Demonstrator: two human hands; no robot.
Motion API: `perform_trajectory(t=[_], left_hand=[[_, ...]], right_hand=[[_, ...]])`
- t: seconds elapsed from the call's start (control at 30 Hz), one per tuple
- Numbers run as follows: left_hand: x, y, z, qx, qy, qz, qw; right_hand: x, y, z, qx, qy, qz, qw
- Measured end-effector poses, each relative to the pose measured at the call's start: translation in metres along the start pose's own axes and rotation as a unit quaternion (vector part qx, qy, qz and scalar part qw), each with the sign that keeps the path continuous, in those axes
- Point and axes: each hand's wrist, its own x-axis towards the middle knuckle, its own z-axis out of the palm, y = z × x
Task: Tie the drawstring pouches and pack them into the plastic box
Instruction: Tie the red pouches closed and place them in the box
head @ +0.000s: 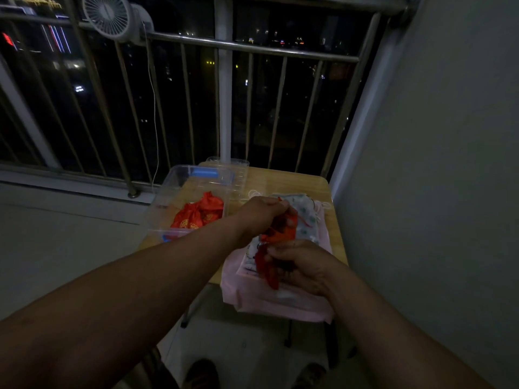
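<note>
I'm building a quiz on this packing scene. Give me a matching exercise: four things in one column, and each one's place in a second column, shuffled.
Things
1. heap of red pouches
2. single red pouch
3. pink cloth
4. fan

Places
A. on the railing
B. overhanging the near edge of the table
C. inside the plastic box
D. held by the left hand and the right hand

Pairs: 1-C, 2-D, 3-B, 4-A

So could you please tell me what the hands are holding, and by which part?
One red fabric drawstring pouch: the left hand grips its upper end, the right hand grips its lower end.
</note>
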Motion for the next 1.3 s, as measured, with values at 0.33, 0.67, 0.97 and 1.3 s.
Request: perform_trajectory(t=[0.33, 0.67, 0.97, 1.3], left_hand=[[0.005, -0.006, -0.003, -0.026, -0.007, -0.006, 1.0], [-0.002, -0.011, 0.001, -0.021, -0.03, -0.012, 0.999], [-0.019, -0.055, -0.006, 0.048, -0.017, -0.048, 0.998], [-0.023, -0.06, -0.017, 0.126, -0.019, -0.001, 0.992]], right_hand=[[0.005, 0.002, -0.004, -0.006, 0.008, -0.011, 1.0], [-0.003, -0.008, 0.006, -0.097, -0.027, -0.049, 0.994], [-0.006, -0.02, -0.009, -0.142, 0.047, -0.071, 0.986], [-0.011, -0.035, -0.007, -0.258, 0.04, -0.109, 0.959]])
